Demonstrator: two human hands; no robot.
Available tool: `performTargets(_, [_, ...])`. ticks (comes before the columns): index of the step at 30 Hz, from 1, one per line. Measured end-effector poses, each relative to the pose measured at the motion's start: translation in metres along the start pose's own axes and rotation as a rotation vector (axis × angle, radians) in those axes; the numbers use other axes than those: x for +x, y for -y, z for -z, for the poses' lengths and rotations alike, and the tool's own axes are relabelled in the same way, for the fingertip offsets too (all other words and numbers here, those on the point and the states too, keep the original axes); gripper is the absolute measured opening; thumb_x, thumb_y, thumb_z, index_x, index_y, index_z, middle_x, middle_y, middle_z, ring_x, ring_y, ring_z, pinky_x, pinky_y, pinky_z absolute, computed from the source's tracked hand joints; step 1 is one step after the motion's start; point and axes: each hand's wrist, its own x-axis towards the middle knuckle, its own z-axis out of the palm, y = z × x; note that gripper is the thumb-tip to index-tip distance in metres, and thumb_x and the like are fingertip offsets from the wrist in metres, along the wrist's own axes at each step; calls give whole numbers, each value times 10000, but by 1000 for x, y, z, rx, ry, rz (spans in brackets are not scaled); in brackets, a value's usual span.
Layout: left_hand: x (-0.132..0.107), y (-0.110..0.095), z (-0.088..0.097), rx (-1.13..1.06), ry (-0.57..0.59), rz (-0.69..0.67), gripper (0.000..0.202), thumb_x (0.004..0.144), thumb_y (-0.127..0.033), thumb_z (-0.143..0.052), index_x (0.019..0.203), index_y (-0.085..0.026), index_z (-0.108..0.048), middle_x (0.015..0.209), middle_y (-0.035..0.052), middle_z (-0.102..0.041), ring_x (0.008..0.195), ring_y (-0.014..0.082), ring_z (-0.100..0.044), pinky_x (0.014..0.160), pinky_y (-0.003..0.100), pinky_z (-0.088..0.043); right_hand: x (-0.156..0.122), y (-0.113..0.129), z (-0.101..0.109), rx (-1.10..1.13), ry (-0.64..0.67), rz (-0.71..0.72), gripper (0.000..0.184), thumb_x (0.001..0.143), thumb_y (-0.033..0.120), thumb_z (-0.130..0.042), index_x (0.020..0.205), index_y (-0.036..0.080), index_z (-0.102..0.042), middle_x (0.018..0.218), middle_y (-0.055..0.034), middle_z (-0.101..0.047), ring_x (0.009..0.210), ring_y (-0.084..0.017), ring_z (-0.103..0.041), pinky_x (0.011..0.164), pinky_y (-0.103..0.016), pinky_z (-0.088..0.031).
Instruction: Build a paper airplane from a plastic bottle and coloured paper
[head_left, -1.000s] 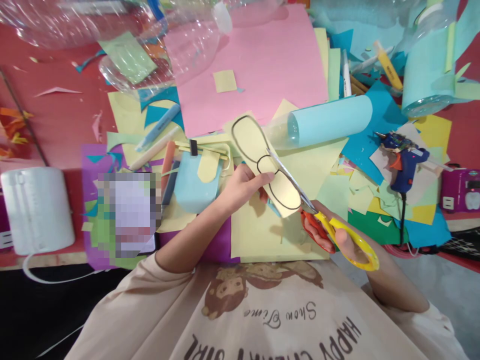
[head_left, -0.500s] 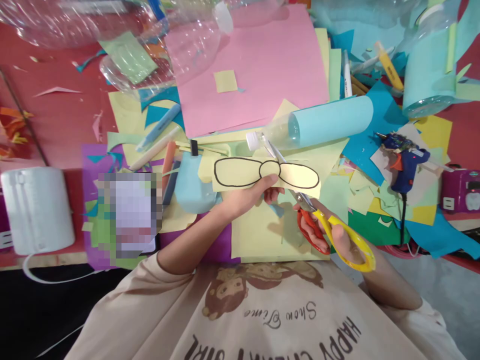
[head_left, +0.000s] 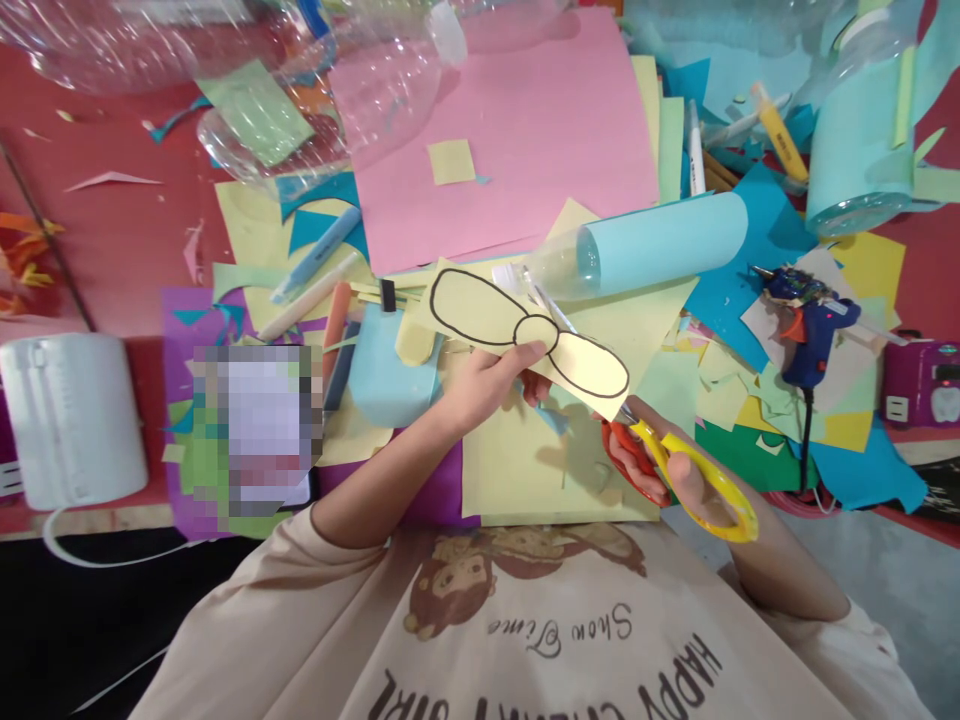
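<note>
My left hand (head_left: pixel 484 385) pinches a pale yellow paper piece (head_left: pixel 480 310) with two black-outlined lobes joined by a small ring, held above the table. My right hand (head_left: pixel 675 470) grips scissors (head_left: pixel 660 455) with yellow and red handles; their blades run under the paper's right lobe and up past the small ring. Below both hands lies a larger yellow sheet (head_left: pixel 525 470) on purple paper.
A big pink sheet (head_left: pixel 510 130) lies behind, clear plastic bottles (head_left: pixel 330 100) at the back left. A bottle wrapped in light blue paper (head_left: pixel 660 240) lies right of centre, a blue glue gun (head_left: pixel 806 330) beyond it. Markers, paper scraps and a white roll (head_left: pixel 71 420) crowd the red table.
My left hand turned the yellow piece from steeply tilted to level, then to a slight tilt. The scissors stayed in my right hand, shifting slightly along the outline.
</note>
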Motion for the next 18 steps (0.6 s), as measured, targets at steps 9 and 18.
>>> performTargets(9, [1,4,1,-21,-13,1,299,771,-375,-544,555,-167,-545,478,19,-576,431,118,-533,455,237,-433,-4,21,-7,-123,-60,-15,880,638,916,-446,1172,218,-472,648,43,-404,466,-74,-273,391,-240,-223])
performTargets(18, [2,3,0,-56,-45,19,257,728,-358,-585,558,-167,-564,482,24,-597,433,133,-563,479,258,-476,-7,17,-5,-102,-95,-28,862,593,918,-495,1103,223,-488,631,59,-400,453,-59,-260,393,-219,-246])
